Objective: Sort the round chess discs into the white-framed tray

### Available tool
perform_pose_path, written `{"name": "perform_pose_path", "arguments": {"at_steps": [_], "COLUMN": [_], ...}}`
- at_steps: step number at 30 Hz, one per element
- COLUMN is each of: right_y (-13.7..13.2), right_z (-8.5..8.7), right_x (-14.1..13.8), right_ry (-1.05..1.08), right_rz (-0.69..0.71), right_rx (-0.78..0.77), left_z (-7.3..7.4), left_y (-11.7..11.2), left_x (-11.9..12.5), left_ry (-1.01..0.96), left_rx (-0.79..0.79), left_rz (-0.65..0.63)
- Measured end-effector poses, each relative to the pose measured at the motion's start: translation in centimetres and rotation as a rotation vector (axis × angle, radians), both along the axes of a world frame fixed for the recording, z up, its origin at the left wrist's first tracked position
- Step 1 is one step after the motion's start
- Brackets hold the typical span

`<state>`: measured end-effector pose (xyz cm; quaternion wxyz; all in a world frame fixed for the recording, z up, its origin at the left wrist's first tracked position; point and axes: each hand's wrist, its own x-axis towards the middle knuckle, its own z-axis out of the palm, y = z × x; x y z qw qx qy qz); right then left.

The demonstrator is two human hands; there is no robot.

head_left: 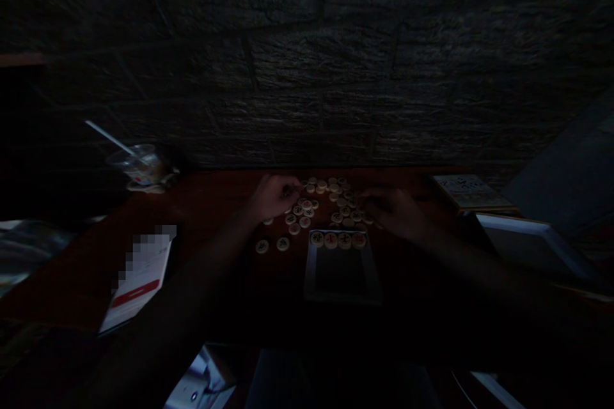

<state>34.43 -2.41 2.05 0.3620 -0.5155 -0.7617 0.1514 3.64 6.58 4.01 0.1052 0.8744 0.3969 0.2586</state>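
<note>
The scene is very dark. Several round pale game discs (pixel 330 201) with red or black marks lie scattered on a reddish-brown table (pixel 215 204). A shallow white-rimmed tray (pixel 341 275) sits in front of them, with a row of discs (pixel 338 240) along its far end. My left hand (pixel 274 197) rests at the left side of the pile, fingers curled in a pinch over a disc. My right hand (pixel 396 211) lies at the right side of the pile, fingers bent down onto the discs; what it holds is too dark to make out.
A clear plastic cup with a straw (pixel 139 165) stands at the far left. A white and red leaflet (pixel 139 281) lies at the left. A flat printed box (pixel 467 192) and a white tray or lid (pixel 532 246) sit at the right. A dark stone wall rises behind.
</note>
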Motion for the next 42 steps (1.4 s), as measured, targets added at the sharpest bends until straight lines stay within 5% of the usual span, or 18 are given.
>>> {"name": "perform_pose_path", "arguments": {"at_steps": [16,30,42], "right_y": [-0.1,0.1,0.2], "right_z": [0.2,0.2,-0.2], "right_x": [0.0,0.0,0.1], "right_ry": [0.001,-0.013,-0.047], "right_rz": [-0.002,0.013,0.027], "right_rx": [0.008,-0.008,0.014], "left_z": [0.8,0.8,0.4], "left_y": [-0.9,-0.2,-0.5], "left_x": [0.4,-0.6,0.0], "left_ry": [0.110,-0.053,0.035], "left_rx": [-0.137,-0.035,-0.159], "left_rz": [-0.254,0.011,-0.137]}}
